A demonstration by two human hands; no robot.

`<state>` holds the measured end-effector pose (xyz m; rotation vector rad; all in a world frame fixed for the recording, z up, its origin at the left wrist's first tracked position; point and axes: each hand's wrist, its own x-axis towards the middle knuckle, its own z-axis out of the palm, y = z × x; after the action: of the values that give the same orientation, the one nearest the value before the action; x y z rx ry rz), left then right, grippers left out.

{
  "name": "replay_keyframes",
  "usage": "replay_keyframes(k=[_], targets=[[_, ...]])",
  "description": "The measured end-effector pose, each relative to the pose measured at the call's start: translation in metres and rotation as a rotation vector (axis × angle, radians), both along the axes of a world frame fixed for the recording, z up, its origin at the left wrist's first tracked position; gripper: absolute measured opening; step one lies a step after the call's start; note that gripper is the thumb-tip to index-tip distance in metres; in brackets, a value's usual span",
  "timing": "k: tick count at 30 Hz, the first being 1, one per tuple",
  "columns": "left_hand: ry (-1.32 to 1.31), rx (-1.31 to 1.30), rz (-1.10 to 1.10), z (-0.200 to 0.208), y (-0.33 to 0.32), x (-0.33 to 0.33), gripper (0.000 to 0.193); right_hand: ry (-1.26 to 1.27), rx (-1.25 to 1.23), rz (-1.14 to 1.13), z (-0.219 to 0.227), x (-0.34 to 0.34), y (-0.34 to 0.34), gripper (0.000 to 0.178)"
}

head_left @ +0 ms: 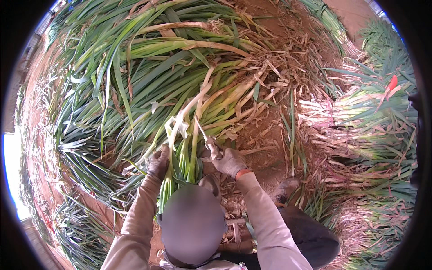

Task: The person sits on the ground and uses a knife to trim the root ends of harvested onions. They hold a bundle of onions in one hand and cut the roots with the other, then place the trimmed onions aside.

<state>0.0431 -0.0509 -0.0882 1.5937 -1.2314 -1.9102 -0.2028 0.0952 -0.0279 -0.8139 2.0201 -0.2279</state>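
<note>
My left hand (158, 163), in a greyish glove, is closed around a few long green onions (167, 174). Their pale stems stand up past my fingers, and a loose whitish strip of skin (181, 125) hangs among the stalks. Just to the right, my gloved right hand (228, 162) is closed on a slim pale stick-like thing (202, 130), which points up and left toward the stems. Whether it is a blade or a stem, I cannot tell. An orange band (243, 173) circles my right wrist. Both hands are apart, in front of a big heap of green onions (148, 76).
Bundled green onions (355, 108) lie in rows along the right, one with a red tag (392, 83). Dry leaf scraps (292, 58) cover the brown ground beyond my right hand. More green onions (81, 220) lie at the lower left. My dark boot (310, 231) is at the lower right.
</note>
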Motion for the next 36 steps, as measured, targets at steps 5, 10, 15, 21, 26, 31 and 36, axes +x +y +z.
replay_keyframes(k=[5, 10, 15, 21, 26, 31, 36], targets=[[-0.154, -0.078, -0.207, -0.014, 0.023, 0.022, 0.024, 0.014, 0.05, 0.279, 0.013, 0.018, -0.01, 0.054], [-0.04, -0.013, -0.219, 0.001, 0.037, 0.004, 0.03, -0.047, -0.115, -0.141, -0.022, -0.034, -0.016, 0.054], [-0.112, -0.129, -0.13, -0.005, 0.033, 0.023, 0.024, 0.024, 0.057, 0.332, 0.013, 0.014, -0.011, 0.061], [-0.159, -0.295, -0.257, 0.011, 0.03, 0.018, 0.022, 0.038, 0.037, 0.059, -0.008, -0.01, -0.017, 0.069], [-0.244, -0.321, -0.261, -0.002, 0.028, 0.021, 0.021, 0.031, 0.015, -0.092, -0.022, -0.053, -0.038, 0.066], [-0.445, -0.465, -0.268, -0.006, 0.037, 0.016, 0.028, 0.144, 0.03, -0.045, 0.005, -0.05, -0.03, 0.065], [-0.789, -0.588, -0.562, -0.009, 0.034, -0.039, 0.082, 0.12, 0.023, 0.032, -0.01, -0.021, 0.014, 0.065]])
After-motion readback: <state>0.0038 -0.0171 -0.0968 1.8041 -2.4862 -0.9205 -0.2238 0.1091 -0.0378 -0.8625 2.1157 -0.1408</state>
